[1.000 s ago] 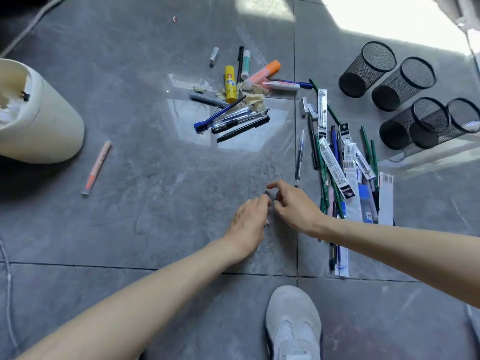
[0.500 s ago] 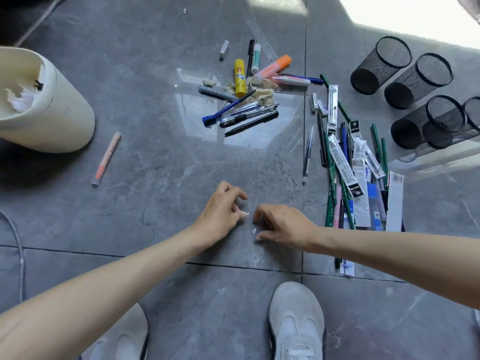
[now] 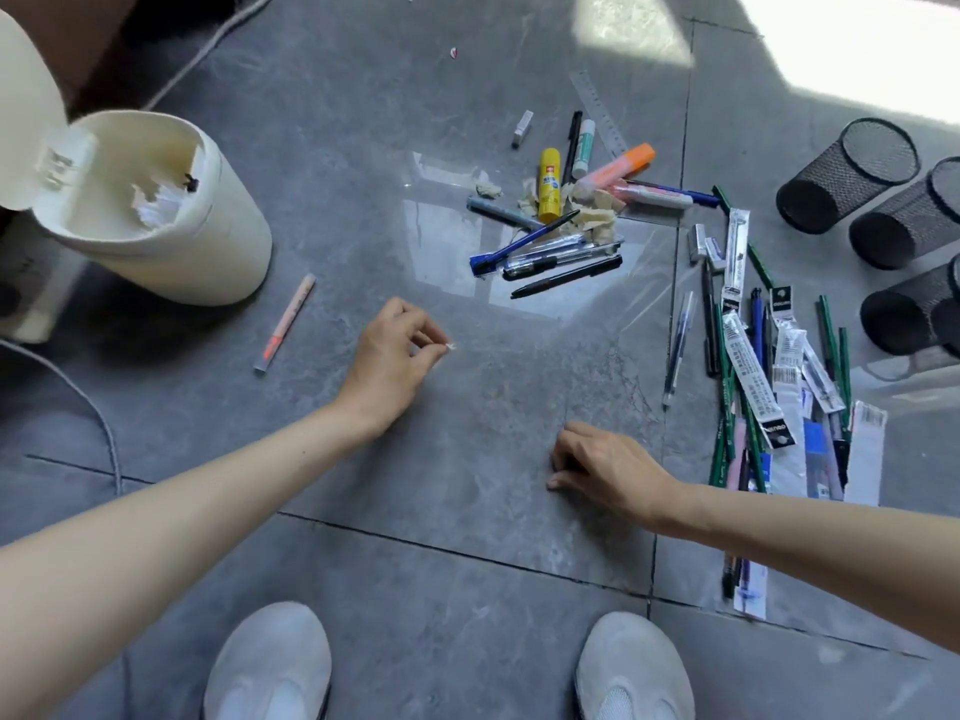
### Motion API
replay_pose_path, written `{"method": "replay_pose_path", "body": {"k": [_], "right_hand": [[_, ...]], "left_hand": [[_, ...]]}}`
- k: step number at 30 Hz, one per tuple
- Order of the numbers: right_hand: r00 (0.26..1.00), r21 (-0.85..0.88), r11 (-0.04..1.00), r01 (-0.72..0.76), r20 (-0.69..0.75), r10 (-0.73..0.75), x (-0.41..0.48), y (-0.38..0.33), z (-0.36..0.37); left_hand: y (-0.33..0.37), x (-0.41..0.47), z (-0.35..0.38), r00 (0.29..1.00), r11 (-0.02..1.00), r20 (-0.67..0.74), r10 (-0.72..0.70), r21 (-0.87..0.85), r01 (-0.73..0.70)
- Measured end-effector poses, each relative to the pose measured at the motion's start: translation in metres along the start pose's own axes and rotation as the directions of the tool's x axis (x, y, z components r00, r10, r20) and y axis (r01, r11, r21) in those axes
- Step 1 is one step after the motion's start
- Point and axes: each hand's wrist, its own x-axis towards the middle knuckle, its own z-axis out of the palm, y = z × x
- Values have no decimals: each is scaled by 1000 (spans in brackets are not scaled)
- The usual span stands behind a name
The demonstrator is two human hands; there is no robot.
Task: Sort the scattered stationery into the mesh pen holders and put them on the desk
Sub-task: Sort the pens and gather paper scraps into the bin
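Note:
My left hand point(image 3: 389, 363) hovers over the grey floor, its fingertips pinched on a tiny white scrap point(image 3: 451, 347). My right hand point(image 3: 602, 467) rests low on the floor with its fingers curled under; I cannot see anything in them. A heap of pens, a yellow glue stick point(image 3: 549, 185) and an orange highlighter point(image 3: 618, 168) lies ahead. A second spread of green pencils and packaged refills point(image 3: 753, 376) runs down the right. Black mesh pen holders point(image 3: 847, 174) lie on their sides at the far right.
A cream bin point(image 3: 156, 215) with its lid flipped up stands at the left, paper scraps inside. An orange-tipped pen point(image 3: 285, 324) lies alone beside it. A cable point(image 3: 78, 392) curves along the left floor. My two grey shoes point(image 3: 270, 662) are at the bottom edge.
My hands have parted: the left rose up and left toward the bin with the white scrap, the right slid down and right along the floor. The view shifted, bringing the bin closer.

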Motion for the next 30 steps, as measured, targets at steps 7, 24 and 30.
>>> {"method": "replay_pose_path", "body": {"k": [7, 24, 30], "right_hand": [[994, 20, 998, 51, -93, -49, 32, -13, -12], [949, 752, 625, 212, -310, 51, 276, -292, -132], [912, 609, 757, 237, -409, 43, 282, -289, -115]], "left_hand": [[-15, 41, -93, 871, 998, -490, 42, 65, -11], [-58, 60, -175, 537, 968, -835, -119, 23, 250], [-50, 56, -167, 541, 984, -838, -72, 28, 174]]}}
